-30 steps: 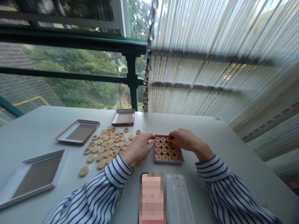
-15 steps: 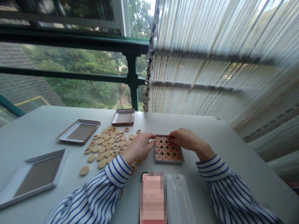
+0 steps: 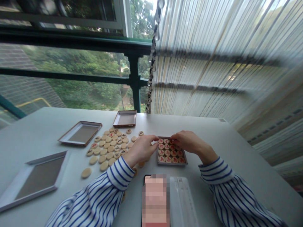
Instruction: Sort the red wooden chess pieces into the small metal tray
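A shallow box (image 3: 172, 163) holds Chinese chess pieces with red characters, set in rows. My left hand (image 3: 142, 147) is curled at the box's far left corner, its index finger and thumb at the rim. Over the far right part of the box, my right hand (image 3: 188, 141) has its fingers bent down onto a Chinese chess piece (image 3: 171, 142), which they partly cover. Left of the box spread many loose pieces (image 3: 110, 148), most blank side up, a few showing black or red characters. My left hand and sleeve hide some of them.
Two brown-rimmed trays (image 3: 61, 141) (image 3: 114, 125) stand behind and left of the loose pieces, and a larger white box part (image 3: 28, 200) lies at the near left. A phone (image 3: 147, 178) and a clear plastic case (image 3: 183, 201) lie in front of me. Beyond the table (image 3: 201, 124) are a window and a string curtain.
Almost nothing differs. My right fingertips have shifted very slightly to the left over the far row; my left hand stays at the box's corner.
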